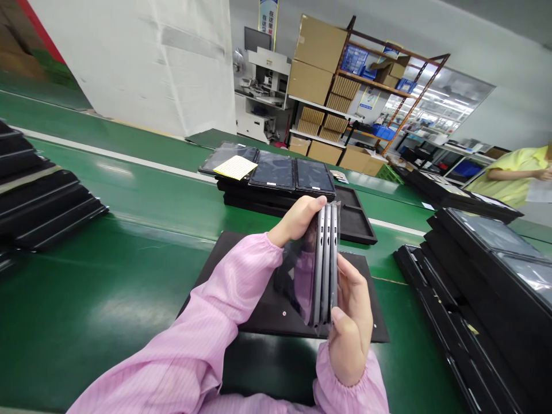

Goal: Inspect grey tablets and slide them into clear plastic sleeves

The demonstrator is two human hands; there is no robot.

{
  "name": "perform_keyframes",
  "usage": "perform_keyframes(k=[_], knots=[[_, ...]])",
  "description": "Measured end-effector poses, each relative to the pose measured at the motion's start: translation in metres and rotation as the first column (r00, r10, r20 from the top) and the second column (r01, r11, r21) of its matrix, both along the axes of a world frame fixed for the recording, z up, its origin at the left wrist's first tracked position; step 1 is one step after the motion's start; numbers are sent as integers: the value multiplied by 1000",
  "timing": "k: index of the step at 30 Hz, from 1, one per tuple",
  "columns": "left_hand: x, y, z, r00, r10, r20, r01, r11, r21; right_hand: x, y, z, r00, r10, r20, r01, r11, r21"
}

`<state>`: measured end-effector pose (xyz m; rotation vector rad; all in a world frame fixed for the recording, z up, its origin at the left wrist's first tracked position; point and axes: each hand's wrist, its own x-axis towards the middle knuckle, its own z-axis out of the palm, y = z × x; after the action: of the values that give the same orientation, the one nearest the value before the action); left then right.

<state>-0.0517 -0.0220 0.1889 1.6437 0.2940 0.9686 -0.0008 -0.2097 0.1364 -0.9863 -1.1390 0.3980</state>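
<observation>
Three tablets (321, 264) in clear film stand on edge, pressed side by side, their ports facing me. My left hand (299, 217) grips the far end of the bundle, thumb on top. Around the near right side closes my right hand (352, 322), its thumb against the edge. Beneath the bundle lies a black foam mat (259, 316) bearing a few small white specks. Just beyond my hands, more tablets (272, 169) rest in black foam trays, with a yellow printed sheet (235, 167) on top. An exposed tray (354, 213) with hollow compartments sits beside them.
Stacked black trays stand at the left (43, 190) and at the right (487, 287) of the green work surface (142, 276). A person in yellow (513, 172) holds paper at the far right. Shelving with cardboard boxes (317, 63) is behind.
</observation>
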Motion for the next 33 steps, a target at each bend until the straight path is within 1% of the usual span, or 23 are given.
perform_keyframes(k=[4,6,10,14,18,22,28,33], knots=[[0,-2,1,999,38,-4,-38,999,38,7,2,-2,999,21,-44,-21,1000,-5],[0,-4,2,999,52,-18,-51,997,49,6,0,0,999,-13,-48,12,1000,-15],[0,-7,4,996,80,-50,-76,993,89,2,-4,7,991,-133,4,133,991,-33],[0,-7,3,993,106,-55,-98,986,135,2,-5,11,983,-165,81,166,986,-7],[0,-6,2,994,92,-55,-82,984,159,1,-5,9,980,-168,105,169,986,-3],[-1,-7,1,995,90,-54,-79,981,177,-2,-8,8,975,-174,141,180,983,-33],[-5,-9,2,998,50,-31,-42,979,201,1,-12,12,990,-137,36,138,990,-32],[-6,-10,3,1000,-12,-22,15,986,168,1,-10,17,980,-172,104,175,984,-27]])
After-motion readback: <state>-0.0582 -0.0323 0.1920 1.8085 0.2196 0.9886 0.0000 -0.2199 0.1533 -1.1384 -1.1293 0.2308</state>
